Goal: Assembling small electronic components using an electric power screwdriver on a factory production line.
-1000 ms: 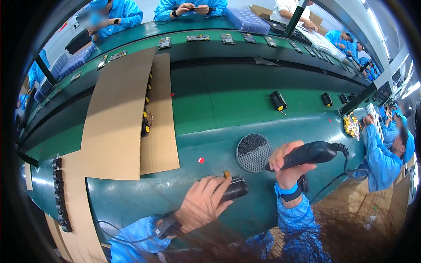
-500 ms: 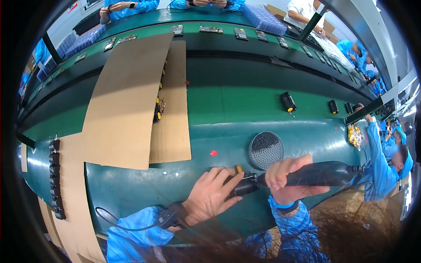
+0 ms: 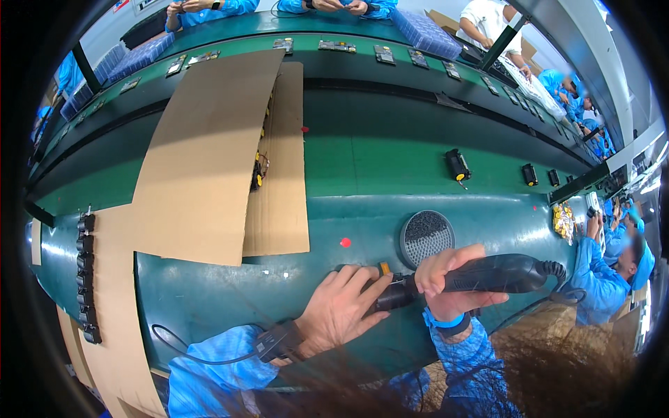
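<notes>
Electric screwdriver (image 3: 498,274) at black module (image 3: 398,297)

Left grip (image 3: 340,306) holds module at desk (image 3: 223,296), module jutting right from under its fingers. Right grip (image 3: 449,282) wraps screwdriver, nose by module's right end; contact unclear.

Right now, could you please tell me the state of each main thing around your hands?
Left fingers: bent around the black case
Right fingers: closed around the power tool
Black case: held, partly hidden
Power tool: held sideways, nose toward the black case; running or not, can't tell
Round dish: open, partly filled with small dark pieces
Cardboard sheets: overlapping
Plastic bag: filled; sealed or not, can't tell
</notes>
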Motion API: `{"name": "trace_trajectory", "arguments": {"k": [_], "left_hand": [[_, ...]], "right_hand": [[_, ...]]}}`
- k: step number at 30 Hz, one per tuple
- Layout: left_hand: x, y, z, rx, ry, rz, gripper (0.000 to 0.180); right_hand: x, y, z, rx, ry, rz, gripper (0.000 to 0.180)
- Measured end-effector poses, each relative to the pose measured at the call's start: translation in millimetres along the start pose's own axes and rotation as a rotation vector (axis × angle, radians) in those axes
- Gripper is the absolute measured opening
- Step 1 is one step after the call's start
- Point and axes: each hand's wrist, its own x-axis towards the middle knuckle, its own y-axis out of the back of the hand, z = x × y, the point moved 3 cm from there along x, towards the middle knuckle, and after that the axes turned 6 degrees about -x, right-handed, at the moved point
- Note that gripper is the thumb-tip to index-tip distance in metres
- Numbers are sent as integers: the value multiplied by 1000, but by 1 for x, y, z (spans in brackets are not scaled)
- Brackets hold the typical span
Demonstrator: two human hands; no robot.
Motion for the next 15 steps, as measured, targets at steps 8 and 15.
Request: {"name": "trace_trajectory", "arguments": {"k": [8, 15], "left_hand": [[-1, 1, 2, 11, 20, -16, 63], [-3, -1, 4, 10, 38, -55, 60]], "right_hand": [[-5, 2, 6, -31, -44, -82, 86], [-12, 7, 9, 15, -44, -117, 87]]}}
